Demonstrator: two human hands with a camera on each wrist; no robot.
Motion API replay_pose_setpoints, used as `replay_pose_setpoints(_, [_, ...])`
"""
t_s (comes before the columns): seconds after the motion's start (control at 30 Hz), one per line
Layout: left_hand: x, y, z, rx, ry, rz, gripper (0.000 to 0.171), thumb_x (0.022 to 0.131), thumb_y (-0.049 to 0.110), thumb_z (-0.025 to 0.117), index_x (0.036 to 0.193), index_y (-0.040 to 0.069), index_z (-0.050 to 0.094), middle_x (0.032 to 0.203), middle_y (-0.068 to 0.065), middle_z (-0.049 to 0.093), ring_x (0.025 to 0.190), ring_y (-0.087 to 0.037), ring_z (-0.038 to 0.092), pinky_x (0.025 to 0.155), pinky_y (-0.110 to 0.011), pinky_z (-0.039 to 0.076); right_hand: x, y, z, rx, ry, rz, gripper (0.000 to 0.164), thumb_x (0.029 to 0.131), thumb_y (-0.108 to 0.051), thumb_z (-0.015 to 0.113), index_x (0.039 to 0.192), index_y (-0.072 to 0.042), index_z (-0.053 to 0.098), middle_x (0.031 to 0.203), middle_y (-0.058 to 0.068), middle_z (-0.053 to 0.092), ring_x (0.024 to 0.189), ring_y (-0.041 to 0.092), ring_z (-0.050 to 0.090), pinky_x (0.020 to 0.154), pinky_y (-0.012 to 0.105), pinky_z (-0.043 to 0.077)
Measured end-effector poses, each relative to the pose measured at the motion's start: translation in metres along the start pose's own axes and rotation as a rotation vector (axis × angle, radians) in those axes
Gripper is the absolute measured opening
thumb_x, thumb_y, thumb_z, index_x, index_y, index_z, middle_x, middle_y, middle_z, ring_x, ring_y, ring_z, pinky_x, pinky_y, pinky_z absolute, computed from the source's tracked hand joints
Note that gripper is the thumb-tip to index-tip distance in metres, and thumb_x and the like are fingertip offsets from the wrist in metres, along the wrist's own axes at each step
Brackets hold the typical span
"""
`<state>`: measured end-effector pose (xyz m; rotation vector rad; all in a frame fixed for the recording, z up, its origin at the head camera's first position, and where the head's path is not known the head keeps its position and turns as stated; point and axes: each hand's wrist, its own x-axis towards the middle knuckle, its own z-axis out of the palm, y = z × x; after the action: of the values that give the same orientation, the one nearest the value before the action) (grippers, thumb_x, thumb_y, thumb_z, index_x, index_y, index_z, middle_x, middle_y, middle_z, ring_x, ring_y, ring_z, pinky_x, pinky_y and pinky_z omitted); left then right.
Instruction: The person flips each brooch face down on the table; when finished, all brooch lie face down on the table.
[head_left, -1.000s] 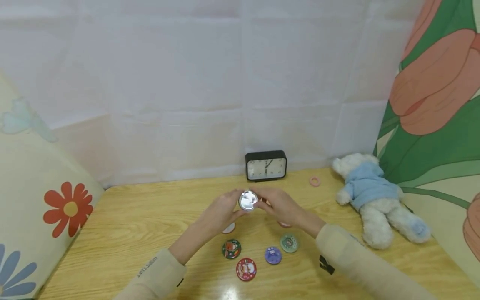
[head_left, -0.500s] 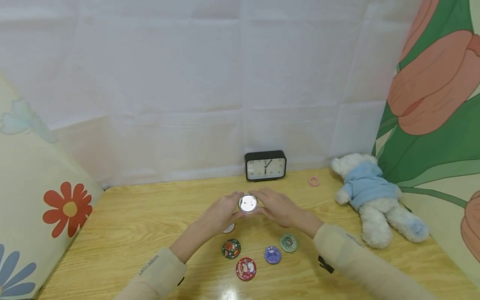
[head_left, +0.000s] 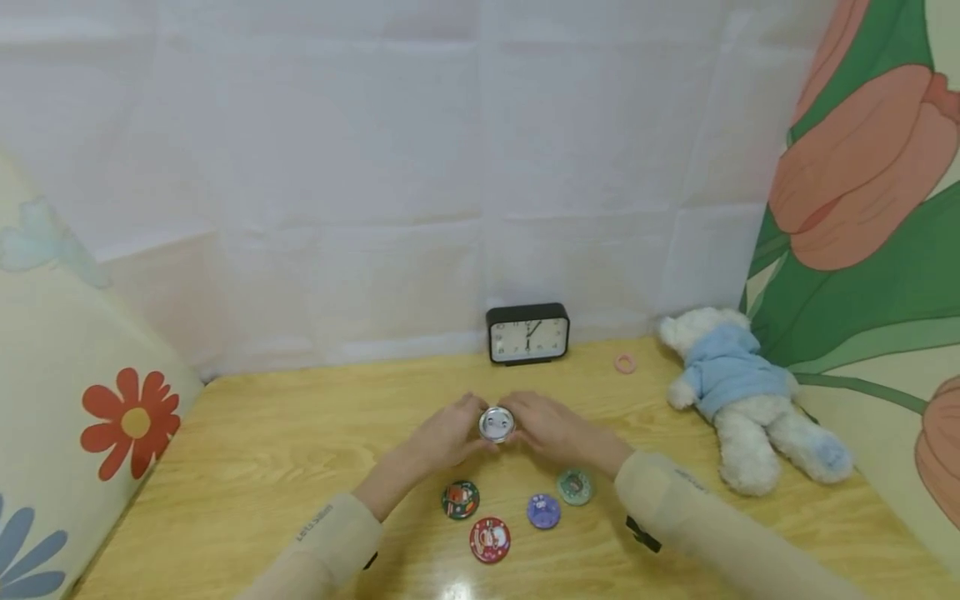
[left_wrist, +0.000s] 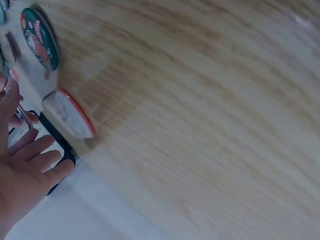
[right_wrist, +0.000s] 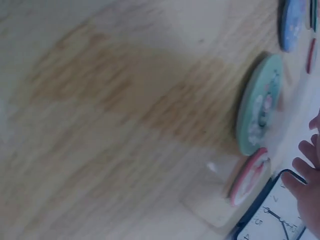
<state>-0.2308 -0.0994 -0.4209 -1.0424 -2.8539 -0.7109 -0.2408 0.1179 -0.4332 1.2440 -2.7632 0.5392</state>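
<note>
Between the fingertips of both hands is a round pin badge [head_left: 497,424], its shiny silver back facing up toward the head camera. My left hand [head_left: 446,435] pinches its left edge, and my right hand [head_left: 561,432] pinches the right one. The badge's front is hidden in the head view. On the wooden table nearer the body lie a dark green badge [head_left: 460,500], a red badge [head_left: 490,540], a purple badge [head_left: 543,511] and a light green badge [head_left: 575,487]. Wrist views add a red-rimmed badge [left_wrist: 75,114] and a pink-rimmed badge [right_wrist: 249,176].
Behind the hands a black desk clock [head_left: 528,335] stands against the white cloth backdrop [head_left: 337,183]. A pink ring [head_left: 625,363] lies to its right. A white teddy bear in a blue top [head_left: 738,379] lies at the table's right side.
Both hands have come slightly closer to the body with the badge. Glare has left its silver back. The two badges partly seen behind the hands are now covered in the head view.
</note>
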Motion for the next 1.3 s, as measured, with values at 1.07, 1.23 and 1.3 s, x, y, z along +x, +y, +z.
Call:
replay_pose_setpoints(1.07, [-0.004, -0.002, 0.016, 0.077, -0.045, -0.009, 0.054, 0.088, 0.025, 0.074, 0.125, -0.009, 0.054, 0.128, -0.030, 0.055, 0.126, -0.050, 0.045, 0.106, -0.054, 0.039, -0.011, 0.006, 0.011, 0.061, -0.056, 0.074, 0.052, 0.100, -0.028, 0.054, 0.142, 0.003, 0.045, 0.148, 0.022, 0.040, 0.141, 0.039, 0.029, 0.115, 0.049, 0.026])
replay_pose_setpoints(1.23, [0.002, 0.007, 0.014, 0.083, -0.005, 0.038, 0.062, 0.087, 0.027, 0.075, 0.129, -0.011, 0.051, 0.124, -0.029, 0.058, 0.121, -0.051, 0.050, 0.102, -0.055, 0.043, -0.023, 0.016, 0.000, 0.038, 0.099, 0.069, 0.045, 0.096, -0.028, 0.062, 0.132, -0.002, 0.057, 0.132, 0.016, 0.056, 0.125, 0.032, 0.049, 0.105, 0.047, 0.042])
replay_pose_setpoints(1.3, [0.005, 0.011, 0.016, 0.095, -0.020, 0.026, 0.064, 0.088, 0.030, 0.073, 0.131, -0.011, 0.049, 0.127, -0.031, 0.056, 0.121, -0.050, 0.050, 0.103, -0.054, 0.043, -0.027, 0.020, -0.004, 0.018, 0.155, 0.072, 0.043, 0.093, -0.032, 0.066, 0.126, -0.005, 0.061, 0.122, 0.010, 0.060, 0.115, 0.025, 0.053, 0.098, 0.042, 0.048])
